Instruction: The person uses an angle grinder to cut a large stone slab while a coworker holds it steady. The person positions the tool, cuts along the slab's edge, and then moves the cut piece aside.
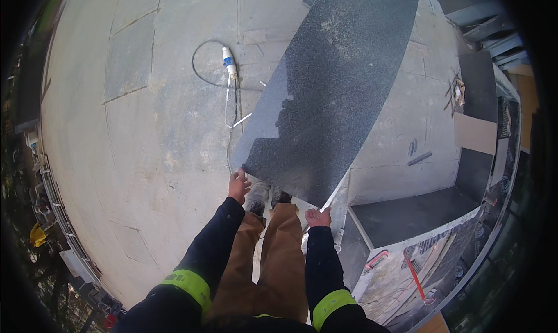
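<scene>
A long, dark grey speckled sheet [349,71] stretches from just before my legs toward the far upper right, and a shadow falls across its surface. My left hand [239,186] grips the sheet's near left corner between fingers and thumb. At the near right corner, my right hand [318,217] is closed on the edge with the thumb up. The near end appears lifted in front of my shoes, which show partly beneath it. Whether the far end rests on the floor I cannot tell.
On the concrete floor [174,123] to the left lies a white and blue plug connector [228,61] with a dark cable. Short grey metal pieces [419,158] lie at right. Beyond them stand dark panels [416,215], a beige board [475,133] and an orange-red bar [416,278].
</scene>
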Tool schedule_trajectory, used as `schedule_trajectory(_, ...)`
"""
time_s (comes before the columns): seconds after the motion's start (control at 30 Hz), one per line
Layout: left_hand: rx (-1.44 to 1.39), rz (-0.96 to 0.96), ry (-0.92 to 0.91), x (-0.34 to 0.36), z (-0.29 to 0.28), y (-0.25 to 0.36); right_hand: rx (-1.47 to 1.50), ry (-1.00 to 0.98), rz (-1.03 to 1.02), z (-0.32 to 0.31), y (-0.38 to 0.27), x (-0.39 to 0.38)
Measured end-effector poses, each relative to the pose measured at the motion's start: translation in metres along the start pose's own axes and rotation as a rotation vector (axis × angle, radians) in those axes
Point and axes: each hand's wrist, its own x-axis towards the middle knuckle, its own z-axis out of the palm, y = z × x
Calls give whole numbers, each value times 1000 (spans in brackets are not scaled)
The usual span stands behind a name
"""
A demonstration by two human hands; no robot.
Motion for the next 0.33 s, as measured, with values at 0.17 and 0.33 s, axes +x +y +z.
schedule_trajectory(0.17,362,164,189,-37,-89,1,-195,94,-196,-56,-46,-39)
schedule_trajectory(0.33,693,272,315,-84,-166,41,-282,29,-244,-78,-101,-96)
